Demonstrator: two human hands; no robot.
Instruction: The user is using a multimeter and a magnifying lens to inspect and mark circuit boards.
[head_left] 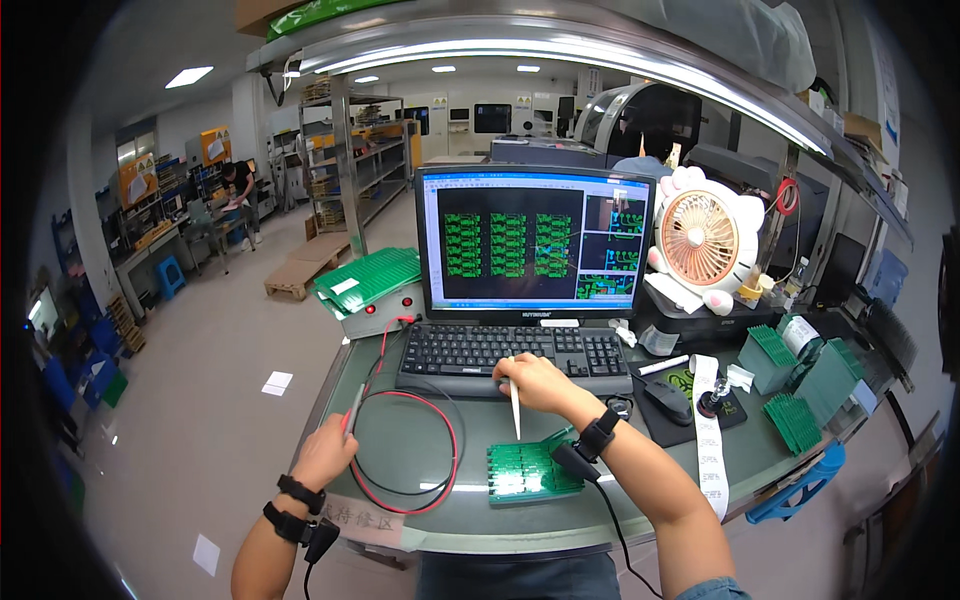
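My left hand is closed around a slim, pen-like grey and reddish tool at the left edge of the bench. Close beside it lies a loop of red and black cable. At the front edge of the keyboard, my right hand pinches a thin whitish stick that points down. Its tip is just above the far edge of a green circuit board panel lying flat on the bench. My right wrist strap hides the panel's right corner.
Behind the keyboard stands a monitor with board drawings on it. Green panels rest on a box with red buttons at left. A fan, a mouse, a paper strip and racked boards occupy the right side.
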